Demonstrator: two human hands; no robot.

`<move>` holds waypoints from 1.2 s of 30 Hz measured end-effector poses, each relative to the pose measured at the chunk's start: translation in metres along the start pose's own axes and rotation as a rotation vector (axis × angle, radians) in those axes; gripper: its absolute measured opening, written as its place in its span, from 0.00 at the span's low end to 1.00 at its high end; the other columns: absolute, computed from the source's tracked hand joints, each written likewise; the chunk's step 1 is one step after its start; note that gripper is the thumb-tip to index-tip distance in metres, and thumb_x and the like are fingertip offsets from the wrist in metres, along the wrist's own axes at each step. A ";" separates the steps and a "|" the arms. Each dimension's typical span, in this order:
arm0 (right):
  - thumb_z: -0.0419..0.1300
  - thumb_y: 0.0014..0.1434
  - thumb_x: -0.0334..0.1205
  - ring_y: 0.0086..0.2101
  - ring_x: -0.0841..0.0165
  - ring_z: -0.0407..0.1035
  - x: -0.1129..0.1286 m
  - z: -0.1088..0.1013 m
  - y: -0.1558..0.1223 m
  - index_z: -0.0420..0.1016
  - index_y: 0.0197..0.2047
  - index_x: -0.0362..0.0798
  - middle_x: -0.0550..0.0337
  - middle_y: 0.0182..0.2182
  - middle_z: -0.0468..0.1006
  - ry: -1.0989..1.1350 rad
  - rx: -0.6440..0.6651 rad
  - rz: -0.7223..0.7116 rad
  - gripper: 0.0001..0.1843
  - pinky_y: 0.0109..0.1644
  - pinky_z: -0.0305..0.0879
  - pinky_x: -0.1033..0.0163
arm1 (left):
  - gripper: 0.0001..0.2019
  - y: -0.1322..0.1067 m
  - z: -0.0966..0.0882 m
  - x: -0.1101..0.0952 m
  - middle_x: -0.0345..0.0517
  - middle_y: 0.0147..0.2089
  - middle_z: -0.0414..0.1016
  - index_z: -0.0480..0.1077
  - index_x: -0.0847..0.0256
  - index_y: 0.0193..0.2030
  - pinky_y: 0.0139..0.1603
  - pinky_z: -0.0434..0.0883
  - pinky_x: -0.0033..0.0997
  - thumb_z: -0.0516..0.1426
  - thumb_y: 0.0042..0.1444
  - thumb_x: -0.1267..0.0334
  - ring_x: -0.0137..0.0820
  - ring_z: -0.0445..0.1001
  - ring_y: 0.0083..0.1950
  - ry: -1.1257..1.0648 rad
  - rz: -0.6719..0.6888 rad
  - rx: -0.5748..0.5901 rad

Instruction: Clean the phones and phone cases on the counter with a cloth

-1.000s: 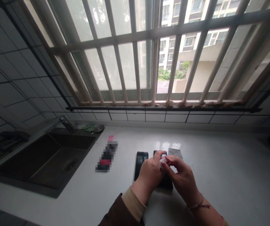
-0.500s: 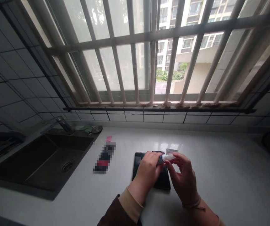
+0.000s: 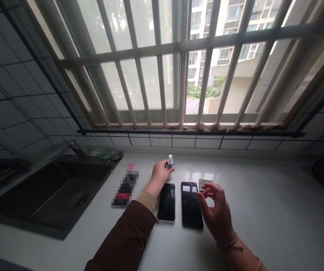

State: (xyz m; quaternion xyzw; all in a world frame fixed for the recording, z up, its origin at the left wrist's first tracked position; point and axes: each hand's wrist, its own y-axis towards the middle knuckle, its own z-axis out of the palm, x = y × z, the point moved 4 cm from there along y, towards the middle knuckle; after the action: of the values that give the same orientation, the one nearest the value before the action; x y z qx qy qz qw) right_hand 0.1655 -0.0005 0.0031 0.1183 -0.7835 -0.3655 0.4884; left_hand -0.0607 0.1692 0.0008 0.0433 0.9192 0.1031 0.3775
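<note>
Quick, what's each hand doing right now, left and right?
Left hand: closed, holding a small spray bottle.
Right hand: open, fingers slightly curled, holding nothing.

one camera is riding on the person's head. it is facing forward and tipping down, looking from close up over the left hand (image 3: pixel 161 172) and right hand (image 3: pixel 215 214) at the counter (image 3: pixel 263 210). it is also catching the window (image 3: pixel 139 82) straight ahead and the sink (image 3: pixel 51 195) off to the left side.
</note>
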 end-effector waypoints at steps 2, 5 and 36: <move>0.63 0.72 0.46 0.35 0.65 0.74 0.000 0.000 0.000 0.68 0.60 0.52 0.55 0.45 0.76 -0.004 0.004 -0.003 0.17 0.39 0.80 0.52 | 0.11 0.007 0.004 0.007 0.47 0.44 0.84 0.80 0.59 0.43 0.46 0.71 0.33 0.72 0.54 0.67 0.37 0.79 0.44 0.006 -0.013 0.003; 0.63 0.72 0.47 0.35 0.64 0.74 0.000 0.001 0.000 0.68 0.59 0.52 0.55 0.45 0.76 -0.009 0.002 -0.005 0.17 0.39 0.80 0.53 | 0.12 0.009 0.012 0.013 0.48 0.43 0.84 0.80 0.59 0.43 0.46 0.72 0.34 0.72 0.52 0.67 0.37 0.80 0.43 0.011 -0.027 0.020; 0.54 0.77 0.43 0.23 0.69 0.69 0.004 0.002 0.000 0.74 0.40 0.51 0.64 0.25 0.73 -0.046 0.161 0.024 0.13 0.28 0.65 0.64 | 0.10 -0.068 -0.028 -0.054 0.51 0.45 0.80 0.75 0.58 0.43 0.50 0.70 0.35 0.58 0.70 0.56 0.39 0.78 0.47 0.057 0.041 -0.067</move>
State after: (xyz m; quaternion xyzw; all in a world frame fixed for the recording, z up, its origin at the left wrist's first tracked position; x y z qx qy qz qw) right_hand 0.1616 -0.0023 0.0052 0.1392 -0.8228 -0.2981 0.4635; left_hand -0.0424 0.0896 0.0418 0.0463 0.9246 0.1426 0.3502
